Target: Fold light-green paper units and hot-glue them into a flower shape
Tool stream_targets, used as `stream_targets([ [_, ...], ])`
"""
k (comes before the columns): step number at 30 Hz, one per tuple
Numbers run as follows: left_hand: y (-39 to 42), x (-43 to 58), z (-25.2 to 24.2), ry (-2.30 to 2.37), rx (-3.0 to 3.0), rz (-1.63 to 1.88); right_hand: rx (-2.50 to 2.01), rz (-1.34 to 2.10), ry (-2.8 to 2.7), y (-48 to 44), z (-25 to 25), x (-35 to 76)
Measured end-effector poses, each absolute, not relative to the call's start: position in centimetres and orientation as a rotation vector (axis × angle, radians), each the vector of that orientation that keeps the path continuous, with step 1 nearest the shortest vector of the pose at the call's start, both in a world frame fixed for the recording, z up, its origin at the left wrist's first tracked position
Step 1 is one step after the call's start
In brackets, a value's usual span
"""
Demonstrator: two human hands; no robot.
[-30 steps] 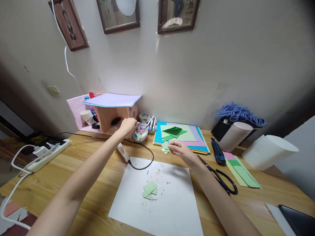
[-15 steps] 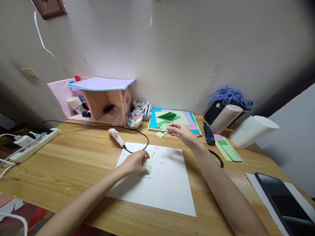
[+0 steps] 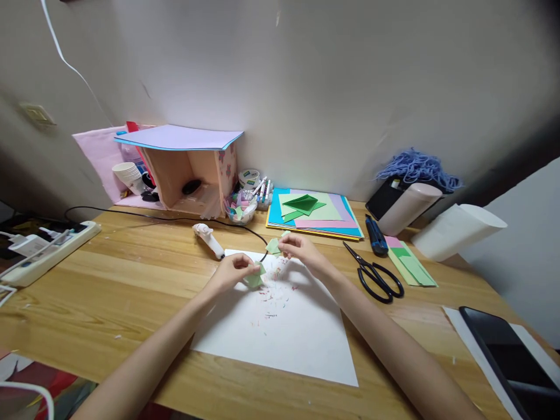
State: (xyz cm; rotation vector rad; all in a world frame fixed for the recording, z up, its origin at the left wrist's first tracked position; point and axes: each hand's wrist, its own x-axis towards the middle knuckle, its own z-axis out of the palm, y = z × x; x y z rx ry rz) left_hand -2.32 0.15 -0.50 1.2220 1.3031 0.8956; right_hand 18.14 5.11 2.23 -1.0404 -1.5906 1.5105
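My left hand (image 3: 238,273) pinches a light green paper piece (image 3: 254,280) over the upper left of a white sheet (image 3: 280,344) marked with small coloured specks. Close by on the right, my right hand (image 3: 300,249) has its fingers closed on another light green paper piece (image 3: 273,247), near the sheet's top edge. The two pieces are apart. Behind my right hand, darker green papers (image 3: 301,203) lie on a stack of coloured sheets (image 3: 350,223).
Black scissors (image 3: 375,274) and a blue cutter (image 3: 376,236) lie at the right, near a phone (image 3: 503,350). A white glue gun (image 3: 209,240) with a cable is at the left. Behind stand an open box (image 3: 227,169) and paper rolls (image 3: 459,230). A power strip (image 3: 52,254) lies far left.
My left hand has lifted the green piece off the sheet. My right hand has moved left and nearer with its piece, uncovering the scissors. The view has shifted slightly.
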Motion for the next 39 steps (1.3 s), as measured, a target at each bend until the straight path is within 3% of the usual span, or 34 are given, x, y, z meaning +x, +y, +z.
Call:
stream_targets([
  [4,0.2,-2.9,0.2,1.371,0.988,1.084,-1.084,1.489,-1.595,4.3,1.2,16.8],
  [12,-0.1,-2.9,0.4,1.318,0.811,1.119,-1.094,1.378,-1.577,3.1,1.2,15.9],
  [22,-0.4,-2.6,0.0,1.283,0.82,1.062,-1.073,1.214,-1.619,2.0,0.5,15.1],
  [39,-0.2,-2.2,-0.1,1.267,0.915,1.092,-1.009,1.3,-1.562,2.2,0.0,15.1],
])
